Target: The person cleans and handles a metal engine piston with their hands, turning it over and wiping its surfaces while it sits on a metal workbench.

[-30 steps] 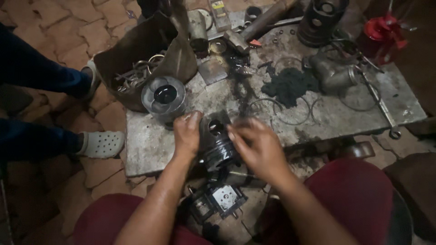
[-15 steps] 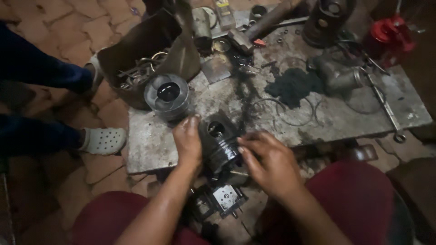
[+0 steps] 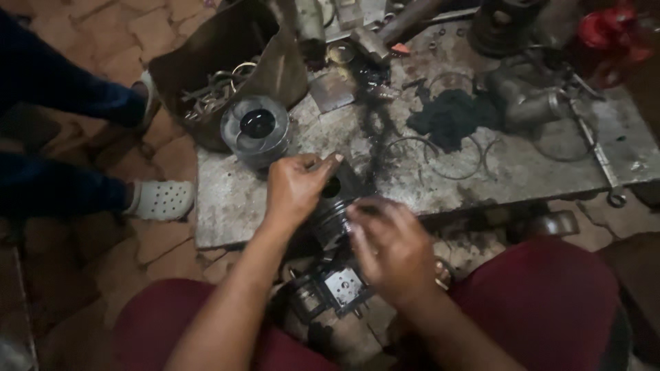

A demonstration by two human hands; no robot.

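A dark, greasy piston [image 3: 335,206] stands between my knees at the near edge of a low metal worktable [image 3: 227,199]. My left hand [image 3: 295,185] grips the piston's top and left side. My right hand [image 3: 388,247] covers its right flank, fingers curled against the ring grooves; whether a ring is between those fingers is hidden. Below the piston, a connecting-rod end [image 3: 337,288] hangs between my legs.
A second piston [image 3: 258,130] stands at the table's left, beside an open box of rings and parts [image 3: 220,75]. Loose piston rings [image 3: 412,154], a black rag [image 3: 450,117], a metal fitting [image 3: 522,103] and a wrench [image 3: 598,158] lie on the table. Another person's legs and white clog [image 3: 161,199] are at left.
My right hand has slid down and round the piston's right side. My left hand has shifted over the piston's top. The camera has tilted slightly.
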